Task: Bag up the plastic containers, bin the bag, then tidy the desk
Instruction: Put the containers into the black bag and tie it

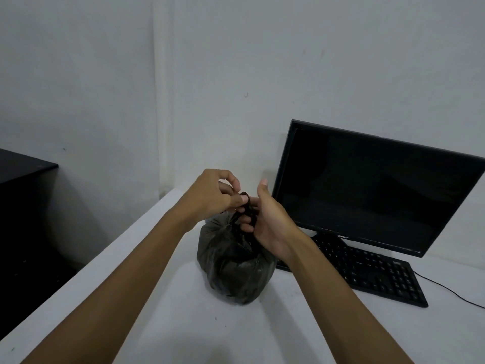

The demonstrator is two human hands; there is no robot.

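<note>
A: What takes up most of the view?

B: A pale wall [236, 61], then the white tabletop [210, 332] running from the lower left toward the back. A dark cabinet [23, 206] stands off its left edge.

A: And on the tabletop?

B: A black monitor [372, 187], screen dark, sits at the right against the wall. In front of it lies a black keyboard [372, 274], its cable [451, 290] trailing off to the right.

A: Where is the bag?

B: The black plastic bag [233, 266] stands on the tabletop near the middle, bulging, just left of the keyboard. Its top is gathered into a twisted neck [245, 206].

A: What of the hands?

B: Both are at that neck. The left hand [212, 195] has a curled grip, thumb and fingertips pinching the twisted plastic from the left. The right hand [270, 216] has its fingers curled round the neck from the right, thumb raised.
</note>
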